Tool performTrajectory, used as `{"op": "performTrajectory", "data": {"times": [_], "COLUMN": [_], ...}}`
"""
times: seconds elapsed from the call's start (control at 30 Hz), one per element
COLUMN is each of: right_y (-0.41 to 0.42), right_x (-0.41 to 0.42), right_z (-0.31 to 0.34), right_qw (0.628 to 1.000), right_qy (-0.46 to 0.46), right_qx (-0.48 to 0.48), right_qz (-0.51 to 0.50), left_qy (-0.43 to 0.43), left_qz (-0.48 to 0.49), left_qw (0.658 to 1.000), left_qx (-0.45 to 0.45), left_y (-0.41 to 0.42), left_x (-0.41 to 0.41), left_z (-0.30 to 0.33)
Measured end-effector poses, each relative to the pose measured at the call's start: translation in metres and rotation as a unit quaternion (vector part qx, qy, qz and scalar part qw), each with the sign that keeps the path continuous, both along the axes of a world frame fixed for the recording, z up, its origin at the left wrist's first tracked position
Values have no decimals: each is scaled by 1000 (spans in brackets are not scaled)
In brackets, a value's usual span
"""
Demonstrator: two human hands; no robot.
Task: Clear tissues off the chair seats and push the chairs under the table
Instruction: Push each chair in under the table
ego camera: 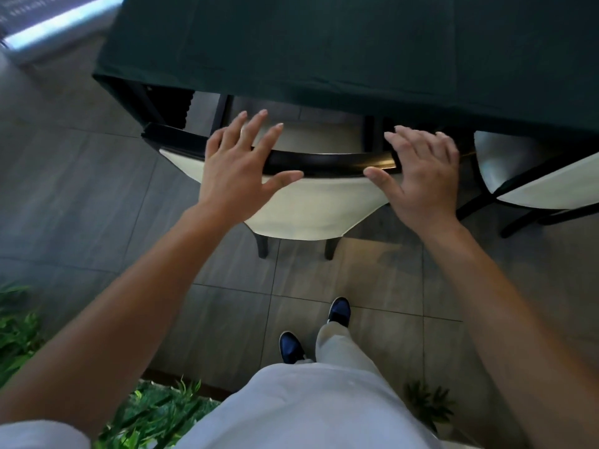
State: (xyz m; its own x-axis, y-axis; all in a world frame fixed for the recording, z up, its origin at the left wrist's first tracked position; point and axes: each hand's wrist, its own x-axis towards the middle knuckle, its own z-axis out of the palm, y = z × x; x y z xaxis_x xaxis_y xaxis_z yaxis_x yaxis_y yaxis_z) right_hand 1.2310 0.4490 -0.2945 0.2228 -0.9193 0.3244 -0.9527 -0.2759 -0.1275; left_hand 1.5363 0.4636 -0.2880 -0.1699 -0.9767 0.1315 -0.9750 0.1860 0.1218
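Grey floor tiles (97, 196) spread beneath us, with the dark green tablecloth-covered table (324, 50) at twelve o'clock. Our cream-upholstered, black-framed chair (311, 205) sits at centre, its seat partly under the table. Our left hand (240, 170) and right hand (424, 176), fingers spread flat, lie over its black top rail. A second cream chair (534, 179) stands at three o'clock.

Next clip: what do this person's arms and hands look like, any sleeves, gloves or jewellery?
Both forearms are bare. The left hand and right hand wear no gloves, rings or watch. A short white sleeve shows at the left upper arm; the right arm's sleeve is out of frame.
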Motion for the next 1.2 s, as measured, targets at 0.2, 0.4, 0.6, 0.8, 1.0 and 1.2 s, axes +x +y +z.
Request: {"op": "performTrajectory", "data": {"times": [0.2, 0.4, 0.6, 0.8, 1.0, 1.2], "right_y": [-4, -10, -28, -90, -116, -111], "right_x": [45, 98, 74, -3, -31, 17], "right_z": [9, 12, 4, 11, 4, 2], "right_qw": [997, 990, 999, 998, 999, 998], "right_qy": [50, 88, 39, 44, 46, 12], "right_qx": [57, 86, 32, 31, 13, -59], "right_qz": [-34, -75, -16, 21, 23, -24], "left_qy": [36, 26, 27, 32, 25, 4], "left_qz": [-19, -50, -5, 31, 23, -8], "left_qw": [999, 998, 999, 997, 995, 996], "left_qx": [-10, -28, -44, -59, -92, -88], "left_y": [-21, -44, -45, -75, -95, -109], "left_x": [44, 88, 68, -12, -38, 7], "left_z": [3, 3, -6, -5, -12, 3]}}
